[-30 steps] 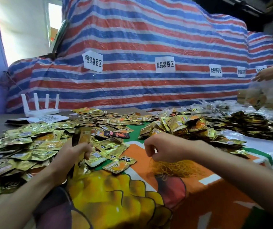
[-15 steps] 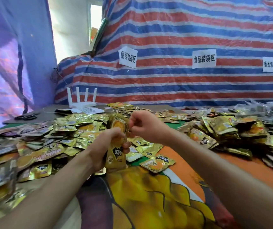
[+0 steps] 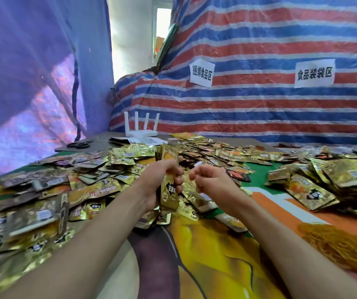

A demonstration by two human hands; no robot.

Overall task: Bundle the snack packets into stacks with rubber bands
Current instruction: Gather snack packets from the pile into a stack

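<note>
My left hand (image 3: pixel 156 186) grips a stack of gold snack packets (image 3: pixel 168 190), held upright just above the table. My right hand (image 3: pixel 213 182) is a short way to the right of the stack, not touching it. Its fingertips are pinched together as on a thin rubber band, which is hard to make out. A heap of orange-yellow rubber bands (image 3: pixel 341 244) lies at the lower right beside my right forearm. Loose gold packets (image 3: pixel 69 182) cover the table to the left, and more are piled on the right (image 3: pixel 324 180).
A white router (image 3: pixel 140 128), a printed sheet (image 3: pixel 149 140) and black scissors (image 3: pixel 79 145) sit at the back left. A striped tarp with paper labels (image 3: pixel 201 73) rises behind the table. A printed orange and yellow cloth (image 3: pixel 216 255) covers the near table.
My right hand left the rubber band heap, came up to the top of the stack, and now sits just right of it. My left hand raised the stack upright. The view turned left.
</note>
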